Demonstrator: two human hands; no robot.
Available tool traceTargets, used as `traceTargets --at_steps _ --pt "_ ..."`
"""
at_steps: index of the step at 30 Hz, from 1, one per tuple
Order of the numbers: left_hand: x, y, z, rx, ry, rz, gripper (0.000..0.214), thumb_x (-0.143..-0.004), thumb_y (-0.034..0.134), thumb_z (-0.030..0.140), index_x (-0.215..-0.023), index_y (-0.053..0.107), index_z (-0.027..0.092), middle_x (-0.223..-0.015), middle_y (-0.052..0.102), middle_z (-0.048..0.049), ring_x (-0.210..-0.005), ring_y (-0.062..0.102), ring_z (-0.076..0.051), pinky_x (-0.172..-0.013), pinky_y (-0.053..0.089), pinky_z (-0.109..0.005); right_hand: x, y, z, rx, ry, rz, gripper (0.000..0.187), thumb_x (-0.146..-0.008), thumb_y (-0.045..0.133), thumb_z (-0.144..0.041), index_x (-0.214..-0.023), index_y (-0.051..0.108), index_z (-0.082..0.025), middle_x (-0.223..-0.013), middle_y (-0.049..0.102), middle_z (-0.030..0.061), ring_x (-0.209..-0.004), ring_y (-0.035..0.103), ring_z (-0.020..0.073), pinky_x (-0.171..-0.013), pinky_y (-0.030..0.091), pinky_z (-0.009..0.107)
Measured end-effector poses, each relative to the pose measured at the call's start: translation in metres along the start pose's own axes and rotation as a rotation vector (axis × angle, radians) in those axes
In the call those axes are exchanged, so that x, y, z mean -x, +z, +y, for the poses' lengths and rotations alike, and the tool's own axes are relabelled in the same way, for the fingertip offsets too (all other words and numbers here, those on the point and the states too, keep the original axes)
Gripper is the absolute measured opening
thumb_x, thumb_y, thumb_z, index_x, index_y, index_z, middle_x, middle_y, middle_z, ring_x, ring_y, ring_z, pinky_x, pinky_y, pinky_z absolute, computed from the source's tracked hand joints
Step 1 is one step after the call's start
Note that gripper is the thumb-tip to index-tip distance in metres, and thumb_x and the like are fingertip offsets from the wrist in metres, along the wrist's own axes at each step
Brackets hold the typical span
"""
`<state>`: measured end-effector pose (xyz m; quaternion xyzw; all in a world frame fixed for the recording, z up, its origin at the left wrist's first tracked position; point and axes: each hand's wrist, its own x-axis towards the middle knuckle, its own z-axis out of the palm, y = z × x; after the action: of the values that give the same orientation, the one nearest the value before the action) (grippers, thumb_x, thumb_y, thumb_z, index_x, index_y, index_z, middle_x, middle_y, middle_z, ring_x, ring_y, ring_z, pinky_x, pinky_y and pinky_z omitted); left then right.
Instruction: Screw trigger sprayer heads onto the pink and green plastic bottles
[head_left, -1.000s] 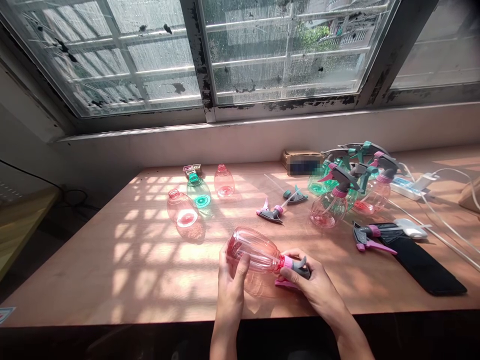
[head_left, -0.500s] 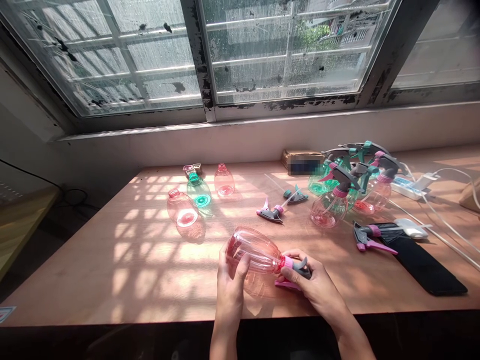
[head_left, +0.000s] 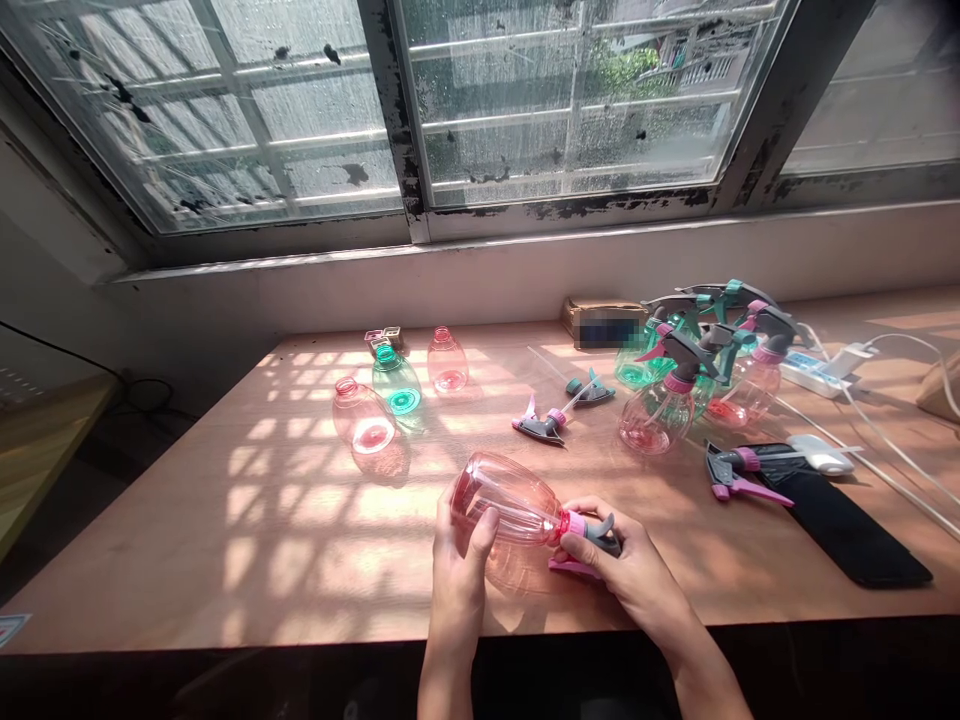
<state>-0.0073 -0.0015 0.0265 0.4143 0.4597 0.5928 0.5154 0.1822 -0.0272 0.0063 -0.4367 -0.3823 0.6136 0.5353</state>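
Note:
A clear pink spray bottle [head_left: 504,503] lies tilted on its side just above the wooden table [head_left: 225,540], near the front edge. My left hand [head_left: 460,565] wraps round its body, thumb on top. My right hand [head_left: 628,565] grips the grey and pink trigger spray head [head_left: 595,540] fitted at the bottle's neck. Both hands are closed on the same bottle.
Three capless bottles, two pink [head_left: 362,418] and one green [head_left: 395,384], lie at the back left. Loose trigger heads [head_left: 541,425] lie mid-table and right [head_left: 739,475]. A cluster of assembled spray bottles [head_left: 694,375] stands at the right, by a power strip [head_left: 817,375], mouse [head_left: 821,455] and black pad [head_left: 847,525].
Almost nothing differs; the view shifted very slightly and both hands keep their grip on the bottle and its spray head.

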Motion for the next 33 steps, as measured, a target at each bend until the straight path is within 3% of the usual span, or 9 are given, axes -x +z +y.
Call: traceTargets --at_steps 8,18,27,33 --pt "-0.0011 -0.0015 -0.0016 -0.01 -0.002 -0.011 0.055 -0.091 0.077 0.05 -0.138 0.064 0.026 -0.151 0.063 -0.0103 -0.151 0.048 -0.035 -0.122 0.039 -0.047 0.0006 0.0007 -0.0007 -0.01 -0.005 0.018 0.037 -0.078 0.097 -0.045 -0.097 0.077 -0.021 -0.082 0.069 -0.002 -0.079 0.068 0.018 -0.081 0.071 0.04" --pt "0.0002 -0.0017 -0.0001 -0.045 -0.001 -0.004 0.054 -0.091 0.077 0.051 -0.138 0.066 0.027 -0.149 0.065 -0.0091 -0.15 0.049 -0.035 -0.122 0.039 -0.047 0.0004 0.0014 -0.0011 -0.016 0.035 0.048 0.045 -0.07 0.1 -0.049 -0.097 0.077 -0.021 -0.08 0.072 0.0 -0.078 0.074 0.0243 -0.079 0.069 0.042" --pt "0.0021 0.0002 0.0027 -0.043 -0.006 -0.003 0.055 -0.091 0.077 0.052 -0.138 0.065 0.027 -0.148 0.066 -0.0089 -0.15 0.049 -0.036 -0.121 0.04 -0.047 0.0018 0.0012 0.0005 -0.013 0.032 0.04 0.042 -0.074 0.099 -0.047 -0.099 0.078 -0.022 -0.081 0.072 -0.001 -0.079 0.074 0.0223 -0.08 0.068 0.038" --pt "0.0007 -0.0023 0.001 -0.016 -0.023 -0.02 0.056 -0.089 0.079 0.05 -0.138 0.065 0.027 -0.139 0.07 -0.0097 -0.141 0.057 -0.036 -0.117 0.044 -0.049 0.0006 0.0006 -0.0017 0.015 0.001 0.035 0.037 -0.079 0.095 -0.048 -0.099 0.078 -0.021 -0.085 0.074 -0.0003 -0.08 0.071 0.0193 -0.08 0.069 0.036"
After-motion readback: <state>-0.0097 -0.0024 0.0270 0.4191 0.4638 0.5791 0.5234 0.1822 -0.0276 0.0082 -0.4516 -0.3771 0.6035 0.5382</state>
